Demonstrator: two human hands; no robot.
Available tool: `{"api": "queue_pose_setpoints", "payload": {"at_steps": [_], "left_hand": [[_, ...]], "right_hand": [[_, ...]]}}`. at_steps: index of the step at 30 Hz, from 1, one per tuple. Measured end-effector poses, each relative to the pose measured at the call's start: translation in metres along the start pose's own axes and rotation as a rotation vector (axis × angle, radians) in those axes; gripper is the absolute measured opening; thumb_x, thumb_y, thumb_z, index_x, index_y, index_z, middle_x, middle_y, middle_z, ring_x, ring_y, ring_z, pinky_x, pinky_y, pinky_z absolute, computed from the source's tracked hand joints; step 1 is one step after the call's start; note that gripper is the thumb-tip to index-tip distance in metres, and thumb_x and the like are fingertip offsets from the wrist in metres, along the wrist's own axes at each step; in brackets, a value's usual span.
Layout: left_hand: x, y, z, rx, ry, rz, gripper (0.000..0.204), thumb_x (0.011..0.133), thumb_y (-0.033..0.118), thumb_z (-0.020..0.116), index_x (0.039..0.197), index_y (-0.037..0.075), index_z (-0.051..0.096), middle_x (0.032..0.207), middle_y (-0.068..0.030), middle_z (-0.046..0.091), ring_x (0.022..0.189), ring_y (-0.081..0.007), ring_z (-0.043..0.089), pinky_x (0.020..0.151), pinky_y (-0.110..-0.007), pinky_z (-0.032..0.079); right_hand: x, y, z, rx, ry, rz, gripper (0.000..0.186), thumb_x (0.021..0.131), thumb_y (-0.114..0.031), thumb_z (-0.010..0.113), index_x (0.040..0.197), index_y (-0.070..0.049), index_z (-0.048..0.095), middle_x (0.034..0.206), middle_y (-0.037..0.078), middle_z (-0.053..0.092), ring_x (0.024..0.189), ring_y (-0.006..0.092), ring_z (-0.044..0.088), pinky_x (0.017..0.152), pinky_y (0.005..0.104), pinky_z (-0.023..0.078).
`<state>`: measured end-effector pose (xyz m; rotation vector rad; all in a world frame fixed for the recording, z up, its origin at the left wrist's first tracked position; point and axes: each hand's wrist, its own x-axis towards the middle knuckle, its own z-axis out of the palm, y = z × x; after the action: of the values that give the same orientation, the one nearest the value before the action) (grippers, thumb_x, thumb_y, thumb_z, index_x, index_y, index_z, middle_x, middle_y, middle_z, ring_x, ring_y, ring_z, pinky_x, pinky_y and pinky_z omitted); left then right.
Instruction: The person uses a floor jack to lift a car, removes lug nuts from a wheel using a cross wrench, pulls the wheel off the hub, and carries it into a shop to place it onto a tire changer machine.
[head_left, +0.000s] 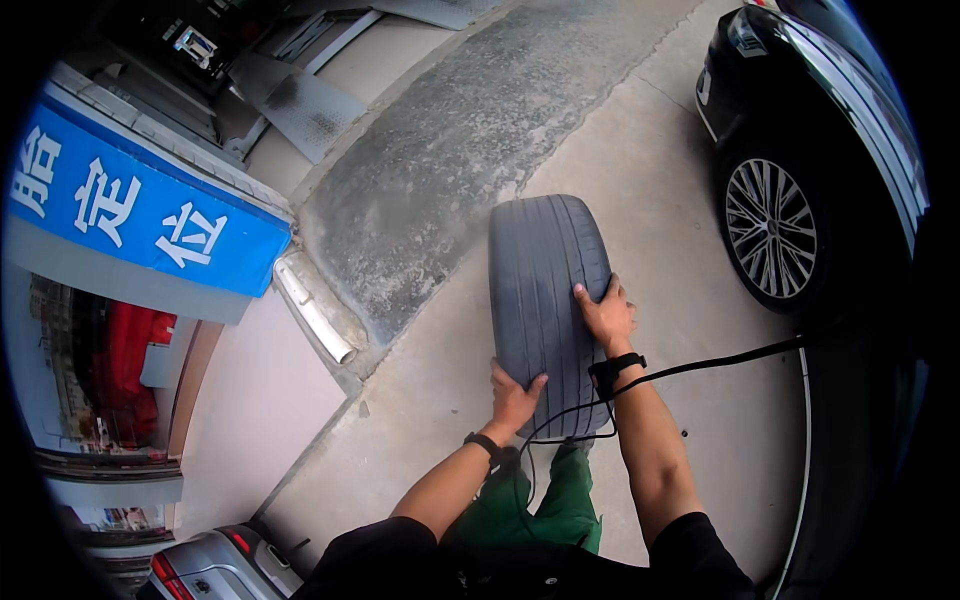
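A grey-black car tyre (540, 310) stands upright on the concrete in front of my legs in green trousers, its grooved tread facing up toward me. My left hand (515, 398) grips the near, lower left part of the tread, thumb on top. My right hand (607, 312) holds the tyre's right side higher up, fingers wrapped over the edge. I wear a dark band on each wrist. A black cable (700, 360) runs from the right across my right forearm and loops beside my left wrist.
A black car (850, 120) with a spoked wheel (770, 228) stands close on the right. On the left are a blue sign (140, 200), a window, a pale wall and a white pipe (315, 310). Metal plates (300, 100) lie beyond. A silver car (215, 560) is at lower left.
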<state>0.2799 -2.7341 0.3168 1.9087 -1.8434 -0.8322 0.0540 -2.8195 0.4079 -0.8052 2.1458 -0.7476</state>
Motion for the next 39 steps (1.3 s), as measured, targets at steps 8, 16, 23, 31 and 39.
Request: {"api": "queue_pose_setpoints", "payload": {"at_steps": [8,16,23,31,39], "left_hand": [[0.269,0.169,-0.043,0.027,-0.058,-0.353,0.111,0.081,0.061,0.068,0.146,-0.010,0.014,0.138,-0.0352,0.035,0.127,-0.0483,0.043,0.105,-0.052,0.040],[0.291,0.130,-0.029,0.108,-0.042,0.013,0.124,0.076,0.040,0.081,0.148,-0.009,-0.007,0.147,-0.0363,0.018,0.137,-0.0513,0.025,0.114,-0.055,0.025],[0.476,0.244,-0.045,0.182,-0.126,-0.289,0.129,0.076,0.063,0.073,0.151,-0.003,-0.008,0.146,-0.0375,0.021,0.131,-0.0553,0.031,0.111,-0.059,0.027],[0.709,0.398,-0.023,0.095,-0.118,-0.017,0.118,0.078,0.052,0.076,0.150,-0.009,0.007,0.151,-0.0357,0.021,0.142,-0.0470,0.023,0.118,-0.051,0.023],[0.673,0.343,0.020,0.299,-0.060,-0.089,0.123,0.076,0.061,0.073,0.147,-0.012,0.005,0.144,-0.0376,0.025,0.136,-0.0519,0.026,0.112,-0.058,0.026]], "right_hand": [[0.035,0.067,0.019,0.325,-0.082,-0.297,0.108,0.071,-0.045,0.084,0.144,0.012,0.026,0.136,0.034,0.045,0.129,0.0443,0.046,0.109,0.0464,0.037],[0.229,-0.136,-0.002,-0.143,-0.081,0.055,0.114,0.074,-0.072,0.067,0.144,0.009,0.025,0.139,0.028,0.045,0.129,0.0455,0.044,0.102,0.0583,0.038],[0.311,-0.100,0.017,0.210,-0.315,-0.137,0.120,0.069,-0.057,0.081,0.144,0.014,0.020,0.140,0.034,0.043,0.131,0.0415,0.046,0.110,0.0437,0.040],[0.442,-0.225,-0.038,0.111,-0.148,0.206,0.116,0.074,-0.079,0.061,0.133,0.017,0.035,0.128,0.034,0.051,0.122,0.0451,0.052,0.102,0.0464,0.044],[0.663,-0.302,-0.110,0.245,-0.302,0.205,0.121,0.070,-0.079,0.066,0.130,0.022,0.036,0.124,0.038,0.054,0.118,0.0452,0.057,0.100,0.0411,0.047]]}}
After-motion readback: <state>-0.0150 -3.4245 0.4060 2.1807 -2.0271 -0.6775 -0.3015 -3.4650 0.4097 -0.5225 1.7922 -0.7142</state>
